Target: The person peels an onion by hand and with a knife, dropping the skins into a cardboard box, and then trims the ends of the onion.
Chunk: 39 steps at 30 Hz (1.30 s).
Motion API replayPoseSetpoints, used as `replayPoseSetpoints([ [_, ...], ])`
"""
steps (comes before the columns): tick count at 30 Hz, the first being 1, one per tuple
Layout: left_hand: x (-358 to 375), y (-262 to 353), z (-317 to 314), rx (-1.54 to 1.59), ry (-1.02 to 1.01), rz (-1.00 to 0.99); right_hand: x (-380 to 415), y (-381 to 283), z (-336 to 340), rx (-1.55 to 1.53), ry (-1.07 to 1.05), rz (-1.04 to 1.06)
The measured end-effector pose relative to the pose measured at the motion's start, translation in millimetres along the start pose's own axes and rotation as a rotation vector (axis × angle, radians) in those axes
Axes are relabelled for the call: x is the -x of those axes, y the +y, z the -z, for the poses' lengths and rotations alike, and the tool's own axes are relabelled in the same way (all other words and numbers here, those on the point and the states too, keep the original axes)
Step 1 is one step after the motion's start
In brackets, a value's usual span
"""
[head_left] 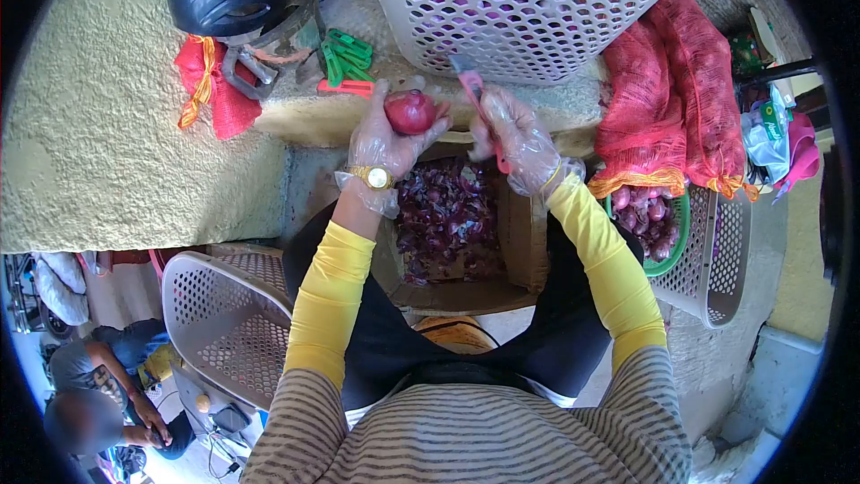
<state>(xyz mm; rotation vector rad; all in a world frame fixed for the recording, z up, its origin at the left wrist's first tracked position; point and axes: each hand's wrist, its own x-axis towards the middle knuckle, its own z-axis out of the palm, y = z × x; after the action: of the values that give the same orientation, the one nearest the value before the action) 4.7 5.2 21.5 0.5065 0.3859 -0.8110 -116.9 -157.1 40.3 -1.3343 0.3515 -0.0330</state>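
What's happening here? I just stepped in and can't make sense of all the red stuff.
A seated person in clear plastic gloves holds a red onion in the left hand and a pink-handled knife in the right hand. Below the hands, a cardboard box between the knees holds purple onion skins. A green basket of onions and red mesh sacks lie to the right, and a white laundry basket stands ahead.
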Motion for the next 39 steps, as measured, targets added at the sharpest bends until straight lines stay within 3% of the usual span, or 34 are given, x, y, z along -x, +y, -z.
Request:
replayPoseSetpoints([
  [2,-2.3,-2.4,2.9,-0.017,-0.056,0.013,-9.2,11.8,-0.7,-0.081,-0.036,0.274],
  [3,-3.5,-3.5,3.6,-0.041,-0.075,0.035,-9.7,14.7,1.9,-0.081,-0.034,0.273],
  [6,-4.8,-8.1,4.8,-0.089,-0.108,0.031,-7.6,14.4,8.7,0.184,-0.01,0.317],
  [8,-1.3,-13.6,2.0,-0.113,-0.122,0.008,2.0,-5.3,6.4,0.79,0.097,0.379],
  [11,3.7,-23.5,-3.7,-0.179,-0.104,-0.04,15.4,-31.4,-3.4,0.95,0.094,0.27],
  [12,2.8,-27.3,-4.2,-0.181,-0.08,-0.065,14.7,-33.3,-4.8,0.973,0.101,0.202],
  [15,0.9,-34.1,-5.3,-0.187,-0.055,-0.087,11.8,-22.7,-1.9,0.97,0.138,0.301],
  [22,0.4,-39.7,-4.8,-0.164,-0.017,-0.052,11.0,-22.4,-2.1,1.001,0.162,0.25],
  [39,-5.2,-40.4,1.8,-0.213,-0.077,-0.073,5.6,-13.3,-0.5,1.049,0.09,0.258],
])
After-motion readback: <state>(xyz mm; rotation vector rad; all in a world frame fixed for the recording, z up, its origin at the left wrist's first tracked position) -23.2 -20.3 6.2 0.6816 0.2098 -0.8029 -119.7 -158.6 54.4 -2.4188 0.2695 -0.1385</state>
